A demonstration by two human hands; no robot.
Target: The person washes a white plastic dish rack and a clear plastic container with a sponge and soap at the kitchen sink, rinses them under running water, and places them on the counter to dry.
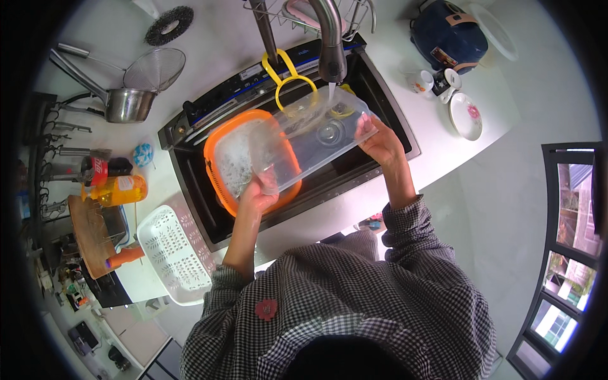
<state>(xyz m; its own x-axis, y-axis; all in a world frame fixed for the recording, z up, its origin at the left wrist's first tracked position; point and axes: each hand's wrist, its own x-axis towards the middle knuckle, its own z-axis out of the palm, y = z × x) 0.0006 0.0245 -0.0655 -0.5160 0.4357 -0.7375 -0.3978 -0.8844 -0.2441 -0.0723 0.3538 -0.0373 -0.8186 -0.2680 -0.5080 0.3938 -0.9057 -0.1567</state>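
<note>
A clear plastic container (308,137) is held tilted under a running faucet (331,61), over a dark sink (223,232). My left hand (260,192) grips its lower left end, above an orange basin (213,175) of sudsy water. On the container's right end, my right hand (380,140) is closed around the edge. Water from the spout falls onto the container near its far side. A yellow plastic holder (280,71) hangs behind it at the sink's back. Through the clear plastic the round drain shows.
Left of the sink are a white perforated basket (171,251), an orange soap bottle (123,190), a cutting board (88,237) and a saucepan (128,105). At right stand a blue rice cooker (446,38), cups (420,81) and a floral dish (465,116).
</note>
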